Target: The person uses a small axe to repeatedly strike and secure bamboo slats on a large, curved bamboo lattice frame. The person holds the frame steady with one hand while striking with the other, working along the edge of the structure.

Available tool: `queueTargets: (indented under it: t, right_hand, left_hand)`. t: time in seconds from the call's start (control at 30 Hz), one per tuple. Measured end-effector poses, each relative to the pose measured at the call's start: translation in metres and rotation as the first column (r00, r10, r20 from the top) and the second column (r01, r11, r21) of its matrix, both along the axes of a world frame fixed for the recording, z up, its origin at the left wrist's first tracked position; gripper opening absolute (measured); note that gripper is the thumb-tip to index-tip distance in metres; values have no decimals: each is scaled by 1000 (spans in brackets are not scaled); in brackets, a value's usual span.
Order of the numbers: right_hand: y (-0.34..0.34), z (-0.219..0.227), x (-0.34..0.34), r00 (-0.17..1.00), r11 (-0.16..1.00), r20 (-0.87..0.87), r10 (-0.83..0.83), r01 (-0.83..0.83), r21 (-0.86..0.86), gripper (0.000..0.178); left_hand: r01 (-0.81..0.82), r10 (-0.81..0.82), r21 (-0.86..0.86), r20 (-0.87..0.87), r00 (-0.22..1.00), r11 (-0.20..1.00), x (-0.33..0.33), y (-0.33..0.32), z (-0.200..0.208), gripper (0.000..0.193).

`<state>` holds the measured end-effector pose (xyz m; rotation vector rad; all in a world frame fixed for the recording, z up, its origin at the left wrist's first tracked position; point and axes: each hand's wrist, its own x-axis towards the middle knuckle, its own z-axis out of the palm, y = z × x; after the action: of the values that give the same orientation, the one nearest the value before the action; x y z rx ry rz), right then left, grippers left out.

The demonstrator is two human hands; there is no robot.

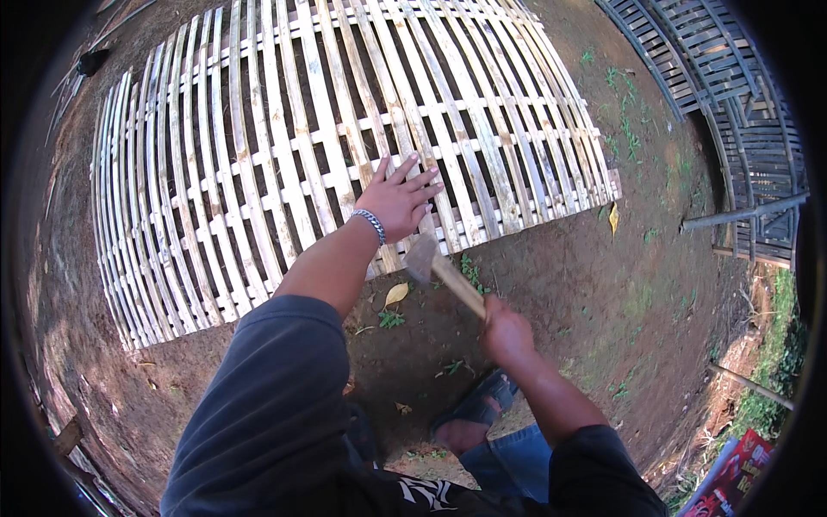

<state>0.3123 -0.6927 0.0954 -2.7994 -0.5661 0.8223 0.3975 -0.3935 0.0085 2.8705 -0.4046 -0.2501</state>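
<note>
A large lattice panel of pale bamboo slats (284, 185) lies across the ground in front of me. My left hand (398, 200) rests flat on its near part, fingers spread over the slats, with a chain bracelet (369, 226) at the wrist. My right hand (506, 332) is closed around the wooden handle of a hammer (459, 289). The grey metal head is at the panel's near edge, just below my left hand. Whether it touches a slat I cannot tell.
Bare brown soil (568, 284) with small weeds surrounds the panel. A yellow leaf (396, 295) lies by its near edge. Grey slatted structures (758, 129) stand at the right, with a bamboo pole (745, 211) sticking out. A red printed sheet (743, 474) is at lower right. My sandalled foot (465, 431) is below.
</note>
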Motion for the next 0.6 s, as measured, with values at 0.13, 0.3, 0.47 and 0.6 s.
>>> queueTargets:
  t: [0.13, 0.3, 0.47, 0.6]
  right_hand:
    - [22, 19, -5, 1000, 983, 15, 21, -23, 184, 29]
    - [-9, -9, 23, 974, 975, -65, -219, 216, -48, 27]
    - [12, 16, -4, 986, 952, -8, -169, 165, 259, 24]
    - [-8, -9, 6, 956, 964, -130, -262, 267, 20, 24]
  left_hand:
    - [8, -8, 5, 18, 1000, 1000, -2, 0, -3, 51]
    - [-4, 4, -5, 7, 1000, 1000, 6, 0, 3, 51]
    - [6, -6, 19, 11, 1000, 1000, 2, 0, 0, 51]
    - [-7, 8, -16, 9, 1000, 1000, 2, -2, -4, 51]
